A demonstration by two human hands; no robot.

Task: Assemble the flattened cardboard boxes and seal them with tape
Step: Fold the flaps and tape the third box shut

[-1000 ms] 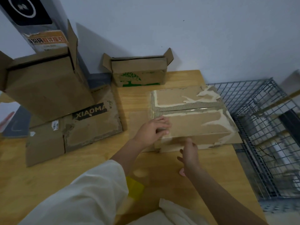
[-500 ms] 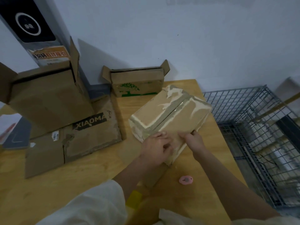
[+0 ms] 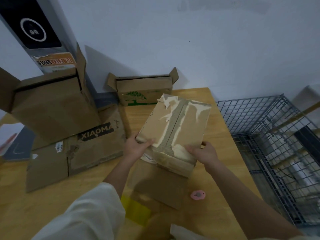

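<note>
Hands (image 3: 170, 149) at box (image 3: 174, 125) near edge

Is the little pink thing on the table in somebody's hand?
No, the pink thing lies alone on the table, while both hands hold the box.

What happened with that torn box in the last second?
The torn box went from lying flat across the table to lifted and turned lengthwise, its far end raised. The left hand and right hand now grip its near corners. The pink piece came into view. The other boxes stayed put.
</note>
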